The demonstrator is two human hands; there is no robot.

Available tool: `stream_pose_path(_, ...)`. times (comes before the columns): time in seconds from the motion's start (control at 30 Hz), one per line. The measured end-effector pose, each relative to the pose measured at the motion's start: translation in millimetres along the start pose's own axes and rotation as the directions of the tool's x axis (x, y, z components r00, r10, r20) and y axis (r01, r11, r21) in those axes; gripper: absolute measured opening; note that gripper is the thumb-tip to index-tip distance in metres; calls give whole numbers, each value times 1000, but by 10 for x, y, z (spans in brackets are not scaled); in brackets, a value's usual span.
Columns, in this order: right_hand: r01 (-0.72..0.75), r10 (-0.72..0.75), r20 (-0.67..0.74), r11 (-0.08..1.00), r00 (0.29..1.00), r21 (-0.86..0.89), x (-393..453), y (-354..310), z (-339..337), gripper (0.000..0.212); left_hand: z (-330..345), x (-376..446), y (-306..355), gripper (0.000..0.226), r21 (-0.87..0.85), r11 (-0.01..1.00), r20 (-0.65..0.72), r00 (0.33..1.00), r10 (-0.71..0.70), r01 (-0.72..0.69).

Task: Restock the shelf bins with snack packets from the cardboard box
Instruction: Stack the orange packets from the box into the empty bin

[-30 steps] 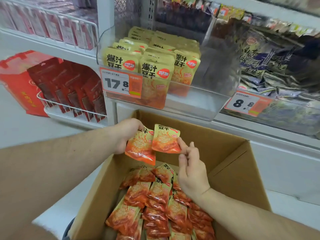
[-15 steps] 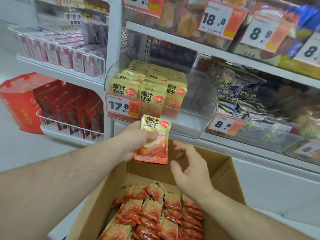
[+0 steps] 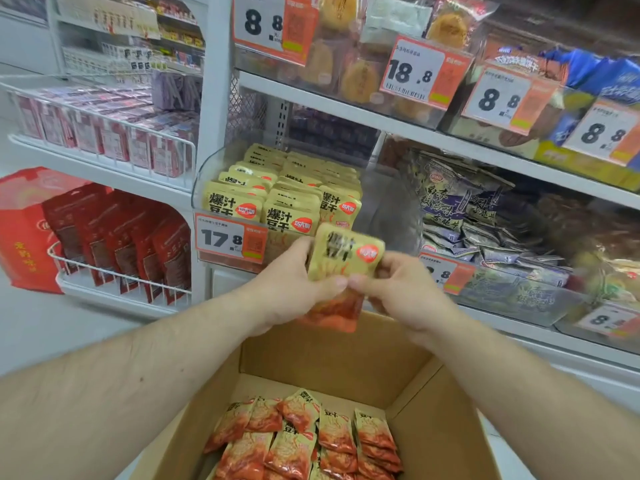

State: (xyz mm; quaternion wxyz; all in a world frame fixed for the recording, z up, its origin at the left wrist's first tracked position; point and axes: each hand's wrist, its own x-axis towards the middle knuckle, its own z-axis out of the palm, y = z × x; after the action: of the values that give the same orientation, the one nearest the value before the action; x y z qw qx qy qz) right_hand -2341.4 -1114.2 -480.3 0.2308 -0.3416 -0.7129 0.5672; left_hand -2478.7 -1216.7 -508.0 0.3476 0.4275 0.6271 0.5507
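Yellow-and-orange snack packets are held upright between both hands, just in front of the clear shelf bin. My left hand grips their left side and my right hand grips their right side, thumbs meeting on the front. The bin holds rows of the same yellow packets, with an open gap on its right side. Below, the open cardboard box contains several more orange packets lying flat.
A 17.8 price tag hangs on the bin's front. To the right is a bin of purple-grey snack bags. Left shelves carry wire baskets of red pouches. Above, a shelf holds bins of pastries.
The packets rose from just above the box to the bin's front. My right hand, open and empty half a second ago, now grips them alongside my left. The view tilted upward.
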Motion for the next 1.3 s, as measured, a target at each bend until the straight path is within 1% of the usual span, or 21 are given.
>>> stream_pose_path(0.03,36,-37,-79,999,996,-15,62,-96,-53,16,-18,28,5,39,111,992,-66,996,65,-57)
stream_pose_path(0.07,78,-84,-164,996,983,-43,136,-202,-116,18,-43,60,-1,39,252,962,-142,979,148,-109)
stream_pose_path(0.1,115,-129,-243,991,961,-71,226,-306,-182,20,-76,87,-22,39,405,903,-201,950,238,-141)
stream_pose_path(0.13,142,-170,-300,984,939,-111,342,-385,-247,21,-108,109,-44,40,547,824,-223,922,317,-150)
stream_pose_path(0.17,145,-193,-333,976,923,-163,457,-436,-290,21,-136,131,-75,42,661,736,-213,903,373,-148)
stream_pose_path(0.2,117,-189,-351,969,917,-218,584,-449,-317,20,-158,150,-112,44,745,652,-183,896,404,-142)
stream_pose_path(0.27,14,-135,-379,952,916,-306,837,-404,-307,19,-171,172,-177,50,841,526,-119,902,414,-130)
stream_pose_path(0.33,-80,-61,-370,932,927,-354,1084,-297,-245,25,-174,180,-226,53,882,453,-86,901,425,-129)
stream_pose_path(0.37,-117,-22,-358,925,933,-361,1195,-234,-200,26,-177,181,-242,53,892,432,-76,899,431,-131)
stream_pose_path(0.47,-192,70,-335,918,940,-348,1381,-127,-46,25,-196,194,-272,53,899,414,-66,890,451,-144)
stream_pose_path(0.53,-217,101,-327,914,940,-342,1421,-118,26,31,-200,194,-288,52,897,414,-55,890,453,-155)
stream_pose_path(0.6,-244,118,-327,895,937,-374,1432,-148,76,37,-199,189,-298,51,894,418,-47,895,445,-160)
stream_pose_path(0.8,-315,191,-317,858,929,-406,1463,-142,125,37,-200,179,-293,51,890,428,-35,913,407,-157)
stream_pose_path(1.0,-284,170,-281,852,945,-440,1455,-157,159,26,-195,181,-344,47,882,435,-36,894,446,-181)
stream_pose_path(1.3,-315,120,-365,780,923,-540,1393,-192,27,18,-204,163,-322,47,883,434,-25,908,417,-175)
